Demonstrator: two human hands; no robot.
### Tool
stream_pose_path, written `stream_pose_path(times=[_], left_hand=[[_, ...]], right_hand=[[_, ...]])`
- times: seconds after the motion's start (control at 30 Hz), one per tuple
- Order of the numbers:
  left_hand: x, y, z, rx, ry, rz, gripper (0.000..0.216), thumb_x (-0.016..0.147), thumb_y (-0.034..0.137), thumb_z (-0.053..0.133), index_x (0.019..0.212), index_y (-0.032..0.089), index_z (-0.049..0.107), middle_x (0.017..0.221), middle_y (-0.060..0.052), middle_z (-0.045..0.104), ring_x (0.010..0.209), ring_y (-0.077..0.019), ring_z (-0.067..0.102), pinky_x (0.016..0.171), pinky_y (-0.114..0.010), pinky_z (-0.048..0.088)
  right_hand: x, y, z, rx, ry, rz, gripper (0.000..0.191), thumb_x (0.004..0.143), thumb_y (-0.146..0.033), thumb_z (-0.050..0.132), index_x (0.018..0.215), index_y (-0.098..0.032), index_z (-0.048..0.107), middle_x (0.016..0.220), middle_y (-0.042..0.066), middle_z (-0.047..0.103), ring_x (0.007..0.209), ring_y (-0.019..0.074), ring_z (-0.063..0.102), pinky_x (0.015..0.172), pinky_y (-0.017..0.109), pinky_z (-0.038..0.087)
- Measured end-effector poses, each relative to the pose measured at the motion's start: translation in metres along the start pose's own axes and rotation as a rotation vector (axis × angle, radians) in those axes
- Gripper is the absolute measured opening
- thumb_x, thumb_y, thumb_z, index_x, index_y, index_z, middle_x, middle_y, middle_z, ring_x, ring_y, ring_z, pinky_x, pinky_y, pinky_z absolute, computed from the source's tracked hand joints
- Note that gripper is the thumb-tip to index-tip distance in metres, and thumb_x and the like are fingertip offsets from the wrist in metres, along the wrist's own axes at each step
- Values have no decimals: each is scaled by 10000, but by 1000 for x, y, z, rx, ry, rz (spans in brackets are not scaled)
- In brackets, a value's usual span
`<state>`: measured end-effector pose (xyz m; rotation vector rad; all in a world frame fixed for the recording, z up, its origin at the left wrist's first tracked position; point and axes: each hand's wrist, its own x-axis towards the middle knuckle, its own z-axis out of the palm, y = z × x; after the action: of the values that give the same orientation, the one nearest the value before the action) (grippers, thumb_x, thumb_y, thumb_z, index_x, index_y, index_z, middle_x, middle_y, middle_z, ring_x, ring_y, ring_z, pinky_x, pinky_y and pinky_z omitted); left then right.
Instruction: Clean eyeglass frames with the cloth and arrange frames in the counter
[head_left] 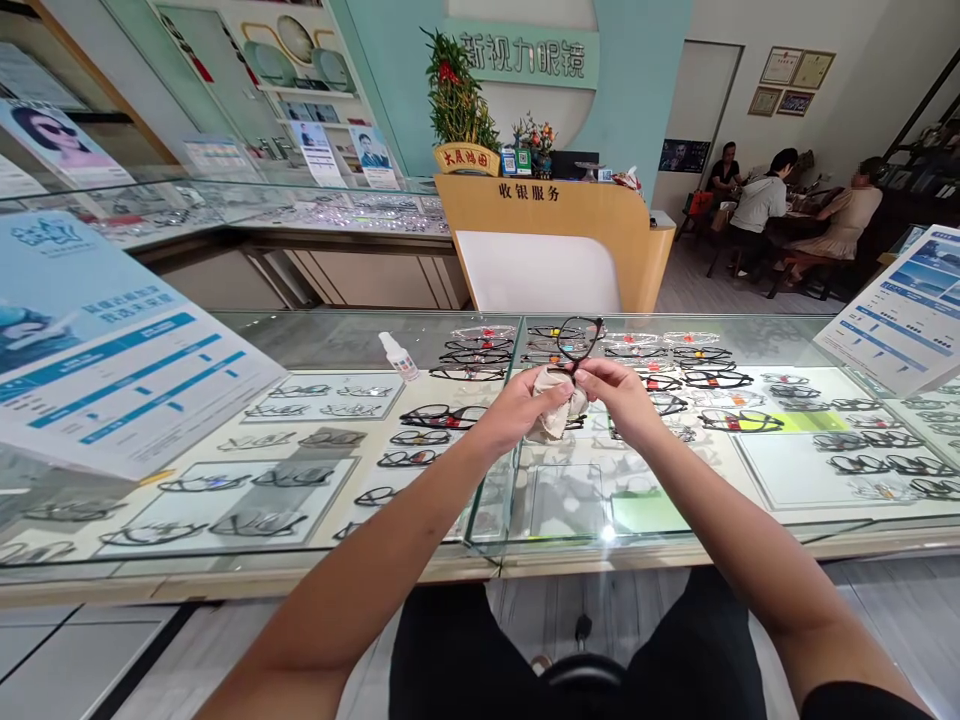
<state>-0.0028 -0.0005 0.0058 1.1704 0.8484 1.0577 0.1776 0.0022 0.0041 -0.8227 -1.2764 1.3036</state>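
- Along the bottom of the frame, the near edge of the counter [300, 578] lies between the person's body and the hands; if the glasses slip towards the body, they could slide over it to the floor
- Just right of centre, the left hand [525, 402] has its grip closed on a pale cloth [555, 402], bunched against the lower part of the glasses; a loose fold could catch on the frame and pull it askew
- Beside it, the right hand [611, 392] has its grip pinched on the glasses with the fingertips; a pinch this small could twist or lose the frame if the left hand presses hard
- The dark-rimmed glasses [579, 340] are held up between both hands, right of centre, one lens above the fingers and the rest hidden by hands and cloth; uneven pressure could bend the bridge or an arm, and a bare fingertip could smudge the lens
- Below the hands is hard glass with a seam [511, 460]; a drop there could scratch or chip a lens
- Left of centre, the small white bottle [398, 358] stands near the far edge, apart from the hands; a wide sweep of the left arm could tip it
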Motion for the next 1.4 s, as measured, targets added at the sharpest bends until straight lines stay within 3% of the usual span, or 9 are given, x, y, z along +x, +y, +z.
stream_pose_path(times=[0.17,0.4,0.57,0.73,0.83,0.97,1.13,1.27,1.4], left_hand=[[0,-2,5,-16,65,29,766,463,637,1073,946,171,703,773,16,706,654,-118,610,625,-239,483],[2,-7,-1,11,106,69,751,548,765,996,909,165,725,733,21,659,625,-106,567,595,-232,460],[3,-11,-5,50,39,78,676,670,783,941,862,172,723,674,26,591,563,-96,493,532,-229,383],[3,-13,-4,-15,-27,61,754,610,812,954,974,181,763,846,-28,716,703,-142,626,640,-248,489],[2,-13,-7,-26,-67,37,749,644,752,973,1086,178,783,950,-57,757,768,-158,662,680,-257,520],[-2,-6,-7,30,-115,53,727,657,634,1016,1165,173,777,938,-42,750,771,-155,654,679,-255,515],[-3,-1,4,21,-45,104,713,582,596,1050,1074,178,747,870,-16,738,781,-157,656,726,-266,530],[-2,-4,7,25,59,128,741,602,707,1002,1032,167,733,777,19,685,670,-117,583,637,-241,480],[0,-6,6,67,107,132,821,579,877,916,925,156,734,691,37,622,597,-89,500,555,-218,406]], right_hand=[[-1,0,1,-20,2,-6,205,679,-374,794,841,-251,764,797,-21,680,726,149,504,747,345,475],[-3,-4,1,-76,-12,-54,195,639,-307,645,792,-251,753,690,-37,551,722,162,467,735,346,421],[-2,-5,-1,-68,30,-46,183,592,-297,588,701,-259,730,671,-14,540,746,189,458,732,362,413],[1,-3,-5,-49,65,-4,279,563,-279,571,738,-265,788,709,9,581,780,210,466,747,370,429],[2,-2,-6,-60,54,-5,325,575,-274,558,772,-276,818,717,16,587,776,216,460,759,381,447],[2,-1,-4,-15,19,-32,332,572,-255,562,771,-283,827,690,9,578,758,211,480,726,370,447],[-2,-2,0,-35,12,-39,198,751,-407,768,871,-260,825,714,-11,604,742,180,487,791,380,498],[-6,-5,1,-95,-39,-55,370,807,-606,853,820,-241,795,720,-5,589,791,185,527,810,359,498],[-5,-2,1,-56,-64,-30,495,758,-711,895,792,-233,772,766,2,617,812,179,543,778,333,462]])
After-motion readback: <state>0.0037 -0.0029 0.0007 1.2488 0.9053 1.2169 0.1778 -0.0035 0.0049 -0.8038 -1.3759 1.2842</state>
